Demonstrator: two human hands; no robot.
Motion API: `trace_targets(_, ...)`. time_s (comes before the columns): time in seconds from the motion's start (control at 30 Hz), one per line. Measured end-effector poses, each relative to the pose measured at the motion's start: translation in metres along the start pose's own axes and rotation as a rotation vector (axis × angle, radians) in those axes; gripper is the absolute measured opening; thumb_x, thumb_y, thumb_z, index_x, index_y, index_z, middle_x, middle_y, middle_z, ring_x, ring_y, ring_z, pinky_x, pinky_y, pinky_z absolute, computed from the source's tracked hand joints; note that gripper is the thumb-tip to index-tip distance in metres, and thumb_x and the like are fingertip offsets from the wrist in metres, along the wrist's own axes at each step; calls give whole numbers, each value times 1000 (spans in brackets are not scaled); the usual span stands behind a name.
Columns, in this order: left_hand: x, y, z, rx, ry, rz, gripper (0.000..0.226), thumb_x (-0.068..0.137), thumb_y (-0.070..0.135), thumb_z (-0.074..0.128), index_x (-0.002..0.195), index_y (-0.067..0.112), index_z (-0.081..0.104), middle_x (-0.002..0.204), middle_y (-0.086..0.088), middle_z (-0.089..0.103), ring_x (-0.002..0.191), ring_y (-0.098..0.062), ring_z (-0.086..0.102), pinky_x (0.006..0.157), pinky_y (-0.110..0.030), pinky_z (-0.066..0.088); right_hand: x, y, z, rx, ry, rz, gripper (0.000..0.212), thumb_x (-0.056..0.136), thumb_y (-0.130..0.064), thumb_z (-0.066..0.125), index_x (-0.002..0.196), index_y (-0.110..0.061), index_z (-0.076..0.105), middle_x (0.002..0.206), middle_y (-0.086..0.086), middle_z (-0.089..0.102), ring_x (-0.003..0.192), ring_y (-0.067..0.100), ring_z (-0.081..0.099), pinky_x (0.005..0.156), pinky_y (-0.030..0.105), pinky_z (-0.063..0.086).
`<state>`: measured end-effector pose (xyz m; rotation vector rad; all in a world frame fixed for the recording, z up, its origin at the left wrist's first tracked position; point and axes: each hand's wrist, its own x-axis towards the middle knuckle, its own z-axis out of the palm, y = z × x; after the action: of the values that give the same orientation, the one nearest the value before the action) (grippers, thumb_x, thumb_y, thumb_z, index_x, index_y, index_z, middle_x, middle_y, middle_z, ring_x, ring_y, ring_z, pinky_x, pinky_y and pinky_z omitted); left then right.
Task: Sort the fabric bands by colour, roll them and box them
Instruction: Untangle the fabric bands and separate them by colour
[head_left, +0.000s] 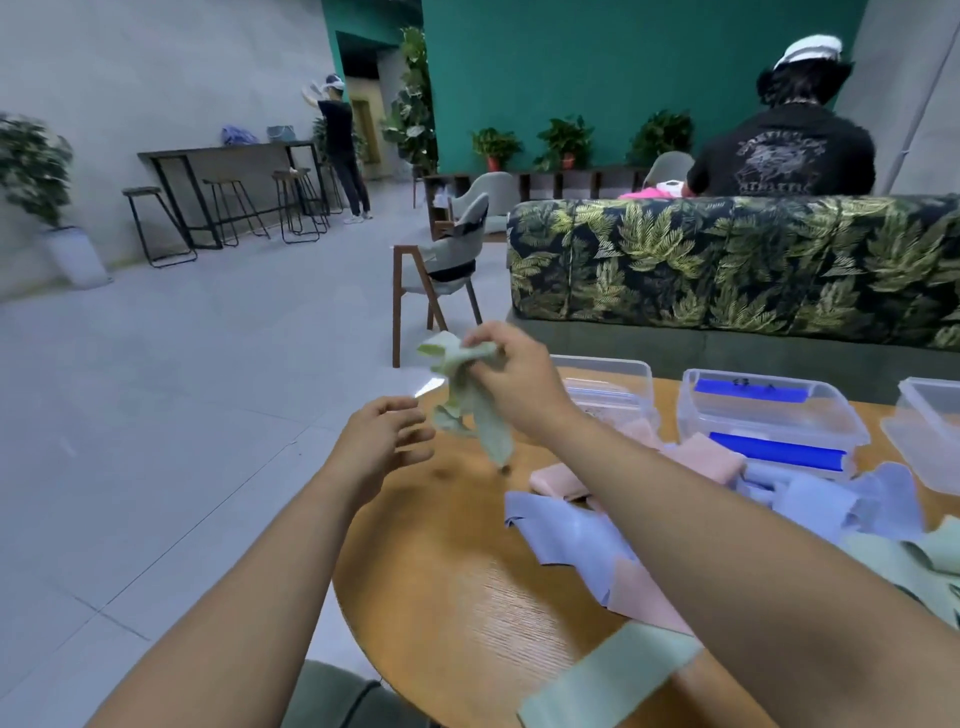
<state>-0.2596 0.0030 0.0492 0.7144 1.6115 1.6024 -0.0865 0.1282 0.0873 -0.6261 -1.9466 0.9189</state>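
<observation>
Floor (182, 389): pale tiles, a wide open stretch left of the desk, running back to the stools and the high table by the wall.
Sofa (727, 260): leaf print, long back across the far side of the desk; a person sits beyond it, facing away.
Desk (467, 571): round, wood grain. Its left edge curves from near bottom centre up past the left hand. The left part of the top is bare wood.
Chair (441, 270): wooden legs, grey seat, on the floor just beyond the far-left edge of the desk.
Boxes: three clear plastic ones along the far side. The middle box (847, 415) shows blue strips on its front and back walls, the left box (613, 364) sits partly behind the right wrist, and the right box (930, 431) is cut by the frame edge.
Loose bands: lilac bands (566, 530) and pink bands (711, 457) are heaped together in front of the boxes, and pale green ones (924, 566) lie at the right edge. One flat green strip (608, 675) lies under the right forearm near the desk's near edge.
Green band (478, 410): crumpled at the top and hanging straight down over the far-left part of the desk. Cannot tell whether the lower tip touches the wood.
Right hand (514, 374): raised above the desk, fingers and thumb pinching the bunched top of the green band.
Left hand (379, 441): holds nothing, fingers loosely spread, just left of the hanging band and apart from it, at the desk's left edge.
</observation>
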Motion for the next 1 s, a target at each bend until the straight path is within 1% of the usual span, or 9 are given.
trace_targets(0.1, 9, -31, -7, 231, 162, 44, 16, 105, 28, 54, 113, 21, 66, 114, -5, 71, 93, -18, 72, 79, -41, 63, -26, 56, 27, -398, -385, 24, 25, 92, -24, 72, 115, -34, 67, 124, -11, 60, 121, 20, 56, 96, 37, 46)
trace_targets(0.17, 2, -47, -6, 483, 211, 185, 18, 103, 40, 52, 116, 36, 64, 117, 13, 69, 102, -3, 65, 84, -28, 55, -44, 84, 41, -653, -577, 67, 30, 97, -44, 63, 127, -41, 59, 146, -12, 48, 139, 23, 41, 110, 49, 36)
trace_targets(0.23, -4, -64, 1, 550, 125, 273, 24, 105, 41, 50, 127, 40, 62, 122, 20, 64, 112, 0, 61, 90, -21, 49, -53, 91, 44, -687, -603, 108, 34, 100, -53, 54, 133, -44, 52, 157, -14, 37, 145, 25, 35, 115, 59, 29)
trace_targets(0.37, -6, -91, 9, 693, 82, 406, 35, 106, 36, 50, 140, 31, 60, 134, 14, 60, 127, -15, 56, 112, -39, 45, -51, 74, 32, -695, -643, 87, 46, 101, -58, 47, 146, -46, 46, 169, -10, 27, 153, 24, 27, 122, 57, 24)
trace_targets(0.47, -14, -92, 14, 752, 172, 472, 35, 107, 31, 50, 140, 25, 58, 138, 10, 59, 131, -13, 48, 111, -30, 37, -52, 57, 14, -671, -580, 47, 52, 100, -53, 51, 151, -43, 45, 165, -10, 33, 148, 24, 34, 119, 54, 32)
trace_targets(0.57, -30, -90, 23, 862, 222, 610, 34, 106, 36, 44, 133, 26, 62, 138, 10, 59, 131, -14, 46, 111, -32, 36, -61, 43, -11, -649, -502, 42, 52, 99, -48, 57, 149, -39, 48, 156, -11, 43, 139, 24, 42, 112, 50, 40)
trace_targets(0.73, -50, -80, 69, 1002, 91, 910, 24, 102, 33, 49, 112, 24, 69, 119, 9, 66, 121, -16, 55, 106, -39, 42, -96, 40, -80, -682, -348, 100, 36, 98, -39, 58, 134, -38, 62, 143, -11, 57, 133, 18, 48, 108, 41, 42)
trace_targets(0.87, -56, -58, 114, 1056, -201, 670, 35, 101, 28, 54, 135, 30, 60, 124, 2, 68, 114, -24, 61, 99, -44, 51, -142, 41, -137, -668, -189, 233, 27, 96, -34, 61, 122, -38, 69, 128, -14, 66, 120, 17, 57, 96, 40, 51)
trace_targets(1.0, -44, -43, 148, 1268, -302, 584, 59, 101, 18, 46, 155, 39, 39, 120, -9, 67, 104, -37, 67, 81, -41, 55, -200, 39, -185, -679, -47, 285, 23, 97, -30, 57, 111, -44, 69, 116, -23, 66, 112, 11, 57, 90, 41, 53)
